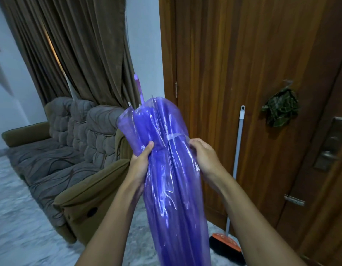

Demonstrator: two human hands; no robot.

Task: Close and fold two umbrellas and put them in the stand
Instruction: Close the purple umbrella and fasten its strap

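The left hand [141,160] is gripping the closed purple umbrella [172,189] from the left, thumb pressing its folds. The right hand [202,156] is clutching the right edge beside the strap [174,136]. The umbrella is standing mid-scene (shaft end far), with a sofa [70,150] left and a broom [233,189] right.

Umbrella [166,179] in grip of left hand [140,160] and right hand [202,154]: showing translucent violet-blue, white glossy streaks running along folds. Strap [175,135] just above right hand: looking pale, almost white. Shaft [137,87] beyond grip: showing lilac.

Left of grip: sofa [70,143] showing olive-brown arms, grey cushions carrying dark wavy lines; curtain [80,45] hanging dark brown.

Right of grip: door [243,73] showing reddish-brown wood grain; cloth [280,110] showing dark green check; broom [226,241] showing grey stick, orange head, black bristles.

Floor [22,217] showing grey-white marbling.
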